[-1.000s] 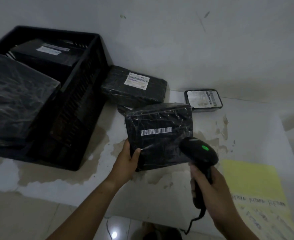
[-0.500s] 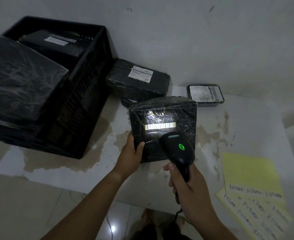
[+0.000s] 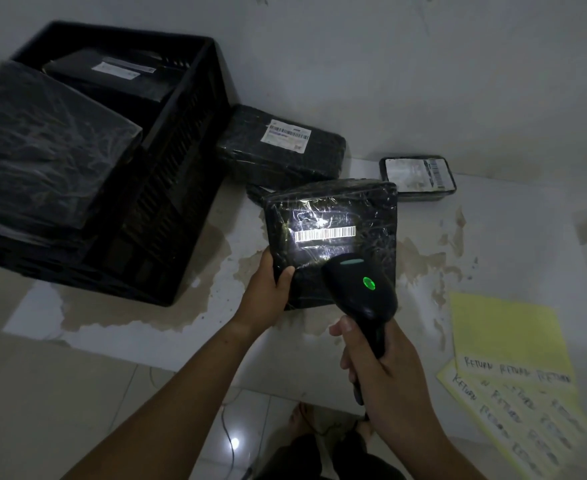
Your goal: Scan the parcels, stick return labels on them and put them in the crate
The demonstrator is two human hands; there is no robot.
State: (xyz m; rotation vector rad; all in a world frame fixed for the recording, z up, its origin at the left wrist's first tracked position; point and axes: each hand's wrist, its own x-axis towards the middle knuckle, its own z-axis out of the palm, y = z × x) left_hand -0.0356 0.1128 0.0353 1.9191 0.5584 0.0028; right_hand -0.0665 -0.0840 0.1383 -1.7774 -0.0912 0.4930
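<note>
At far left: 1 black slatted crate (image 3: 181, 174) on the table, holding 2 black film-wrapped parcels. One is a large parcel (image 3: 42, 143) tilted at the near-left side; the other is a flatter parcel (image 3: 112, 77) w/ a white label, toward the back.

Just right of the crate, by the wall: 1 labelled parcel (image 3: 278, 161), lying flat, white shipping label on top.

Centre: 1 held parcel (image 3: 347, 209), tilted up off the table. Its barcode strip (image 3: 325, 233) faces the camera and is lit bright white.
- Left hand (image 3: 267, 296) grips the lower-left corner, thumb on the front face (fingers behind, not visible).
- Right hand (image 3: 385, 372) is wrapped round the handle of 1 black scanner (image 3: 364, 292). Scanner head points at the strip; green lamp lit on top.
- A dark edge shows behind the held parcel; can't tell what it is.

Back right, apart from the held one: 1 small parcel (image 3: 416, 178), flat, label over most of its top.

Parcel count: 5 (2 in crate, 3 out).

Far right, near edge: 2 overlapping yellow sheets (image 3: 503, 327), "RETURN" handwritten in rows.

Surface: white table (image 3: 510, 244), coating peeled in brownish patches by the crate and at centre. Wall (image 3: 389, 64) pale grey, scuffed. Floor (image 3: 250, 410) glossy tile w/ one light reflection.
</note>
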